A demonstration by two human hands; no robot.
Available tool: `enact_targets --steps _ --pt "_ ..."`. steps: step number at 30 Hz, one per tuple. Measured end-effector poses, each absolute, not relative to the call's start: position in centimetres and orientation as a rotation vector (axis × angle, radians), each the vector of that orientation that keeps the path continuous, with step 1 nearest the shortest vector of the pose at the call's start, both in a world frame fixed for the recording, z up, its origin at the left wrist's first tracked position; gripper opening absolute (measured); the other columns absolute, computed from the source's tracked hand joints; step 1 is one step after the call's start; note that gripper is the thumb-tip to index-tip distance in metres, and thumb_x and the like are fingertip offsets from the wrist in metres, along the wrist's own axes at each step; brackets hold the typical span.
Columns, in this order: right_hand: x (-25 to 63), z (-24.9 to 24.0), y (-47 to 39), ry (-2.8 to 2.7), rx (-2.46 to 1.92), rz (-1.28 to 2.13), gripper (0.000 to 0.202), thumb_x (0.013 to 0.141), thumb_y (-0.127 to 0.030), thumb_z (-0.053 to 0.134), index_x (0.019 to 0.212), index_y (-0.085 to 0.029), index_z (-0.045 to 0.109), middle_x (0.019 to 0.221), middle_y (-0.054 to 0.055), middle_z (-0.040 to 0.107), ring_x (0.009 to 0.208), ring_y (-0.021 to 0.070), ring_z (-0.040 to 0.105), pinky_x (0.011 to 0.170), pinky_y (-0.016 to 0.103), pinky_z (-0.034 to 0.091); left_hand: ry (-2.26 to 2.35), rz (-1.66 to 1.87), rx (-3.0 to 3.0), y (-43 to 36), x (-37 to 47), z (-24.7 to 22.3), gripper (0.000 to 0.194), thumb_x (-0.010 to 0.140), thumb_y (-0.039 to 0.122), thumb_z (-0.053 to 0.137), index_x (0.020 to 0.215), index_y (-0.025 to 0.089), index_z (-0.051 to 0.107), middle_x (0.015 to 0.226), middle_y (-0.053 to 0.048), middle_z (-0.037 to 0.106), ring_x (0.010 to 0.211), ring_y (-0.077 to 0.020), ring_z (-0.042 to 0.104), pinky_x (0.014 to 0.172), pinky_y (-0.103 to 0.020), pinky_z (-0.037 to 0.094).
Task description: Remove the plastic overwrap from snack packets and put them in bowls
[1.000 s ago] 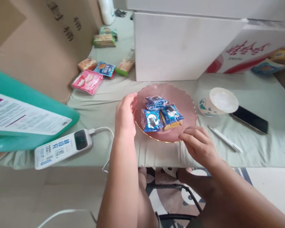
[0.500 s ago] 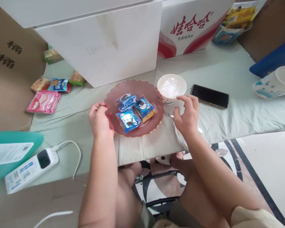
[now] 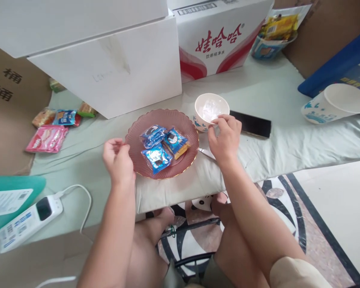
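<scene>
A ribbed pinkish plate [image 3: 144,121] with a gold rim holds several blue snack packets [image 3: 158,158], one with a yellow side. My left hand [image 3: 118,162] is beside the plate's left rim, its fingers loosely curled with a gap at the thumb; nothing shows in it. To the right, a white paper bowl [image 3: 201,120] with blue print contains something clear and crinkled. My right hand [image 3: 226,140] has its thumb and fingers on the bowl's near right rim. A thin metal utensil [image 3: 207,152] lies between plate and right hand, partly hidden. A black phone [image 3: 256,125] is behind that hand.
White boxes [image 3: 114,76] and a red-lettered carton [image 3: 217,46] stand behind. Snack packs [image 3: 48,139], a power strip [image 3: 30,222] and a green container [image 3: 15,200] are left. A paper cup [image 3: 333,104] lies right. The cloth's front edge [image 3: 180,204] is above my legs.
My right hand has come from above the cloth onto the bowl's rim. My left fingers have drawn slightly away from the plate. The camera view has shifted a little.
</scene>
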State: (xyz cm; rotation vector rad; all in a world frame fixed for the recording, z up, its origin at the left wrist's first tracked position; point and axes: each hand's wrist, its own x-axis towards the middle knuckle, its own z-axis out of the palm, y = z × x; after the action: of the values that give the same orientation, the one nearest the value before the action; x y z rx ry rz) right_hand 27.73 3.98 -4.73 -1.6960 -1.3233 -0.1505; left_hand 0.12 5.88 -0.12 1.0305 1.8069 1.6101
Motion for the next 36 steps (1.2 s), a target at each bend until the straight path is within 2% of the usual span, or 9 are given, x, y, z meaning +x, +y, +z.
enact_targets --steps 2,4,6,10,14,20,26,30,36 --pt "28.4 -4.2 4.0 -1.268 -1.675 -0.214 0.013 0.089 -0.021 0.056 0.091 -0.024 0.069 0.114 0.010 0.068 0.110 0.0279 0.054 0.103 0.050 0.046 1.910 1.821 1.402 5.6 0.5 1.3 0.025 0.056 0.012 0.061 0.079 0.022 0.061 0.088 0.000 0.061 0.093 -0.0193 0.061 0.087 -0.034 0.047" --pt "29.0 -3.7 4.2 -1.225 -1.643 -0.283 0.014 0.090 -0.020 0.056 0.091 -0.024 0.070 0.114 0.010 0.068 0.111 0.0274 0.054 0.103 0.050 0.045 1.694 1.891 1.663 5.6 2.5 3.3 0.016 0.063 0.016 0.061 0.078 0.023 0.064 0.084 0.000 0.061 0.083 -0.0192 0.062 0.078 -0.035 0.048" --pt "29.3 -3.3 4.4 -1.195 -1.611 -0.342 0.015 0.089 -0.018 0.056 0.091 -0.024 0.070 0.115 0.009 0.068 0.112 0.0269 0.054 0.105 0.049 0.045 1.486 1.687 1.895 6.2 6.2 5.4 0.009 0.069 0.018 0.064 0.076 0.023 0.066 0.077 0.000 0.063 0.077 -0.0181 0.062 0.077 -0.035 0.050" --pt "29.6 -2.9 4.4 -1.182 -1.571 -0.397 0.015 0.090 -0.016 0.058 0.089 -0.024 0.071 0.112 0.008 0.070 0.110 0.0254 0.056 0.104 0.046 0.046 1.268 1.138 1.878 9.4 15.9 7.1 0.023 0.076 0.016 0.068 0.098 0.024 0.069 0.115 -0.005 0.069 0.106 -0.0214 0.065 0.091 -0.037 0.056" --pt "30.7 -2.7 3.8 -1.193 -1.546 -0.422 0.015 0.094 -0.019 0.057 0.094 -0.025 0.071 0.115 0.007 0.070 0.111 0.0240 0.059 0.104 0.046 0.048 1.121 0.711 1.622 12.4 22.7 5.7 0.040 0.082 0.010 0.065 0.117 0.028 0.061 0.117 -0.005 0.066 0.103 -0.0223 0.068 0.089 -0.043 0.060" --pt "33.4 -2.9 2.3 -1.123 -1.581 -0.237 0.032 0.092 -0.018 0.049 0.121 -0.021 0.063 0.140 0.018 0.055 0.131 0.0282 0.055 0.108 0.052 0.049 1.207 0.710 1.534 16.1 29.4 2.2 0.041 0.073 0.001 0.065 0.106 0.023 0.058 0.113 -0.008 0.066 0.090 -0.0239 0.070 0.074 -0.040 0.062" --pt "35.1 -3.4 1.6 -1.060 -1.621 -0.076 0.029 0.092 -0.017 0.050 0.120 -0.022 0.058 0.127 0.017 0.060 0.124 0.0285 0.058 0.098 0.051 0.054 1.239 0.838 1.797 21.2 37.1 0.7 0.039 0.080 0.015 0.069 0.116 0.026 0.059 0.119 -0.011 0.062 0.126 -0.0310 0.059 0.097 -0.044 0.054" --pt "35.2 -3.6 1.8 -1.017 -1.625 -0.040 0.030 0.091 -0.015 0.051 0.119 -0.023 0.055 0.118 0.014 0.061 0.114 0.0268 0.060 0.090 0.048 0.056 1.225 0.753 2.014 22.3 39.8 1.2 0.009 0.084 0.022 0.066 0.090 0.022 0.058 0.094 -0.009 0.063 0.111 -0.0311 0.063 0.096 -0.045 0.049" --pt "34.1 -3.6 3.2 -0.929 -1.578 0.064 0.029 0.089 -0.013 0.050 0.116 -0.023 0.053 0.110 0.011 0.060 0.106 0.0243 0.060 0.086 0.045 0.055 0.943 0.615 2.077 23.1 44.0 0.1 0.030 0.088 0.021 0.058 0.064 0.022 0.041 0.070 -0.002 0.053 0.084 -0.0193 0.059 0.079 -0.035 0.044"
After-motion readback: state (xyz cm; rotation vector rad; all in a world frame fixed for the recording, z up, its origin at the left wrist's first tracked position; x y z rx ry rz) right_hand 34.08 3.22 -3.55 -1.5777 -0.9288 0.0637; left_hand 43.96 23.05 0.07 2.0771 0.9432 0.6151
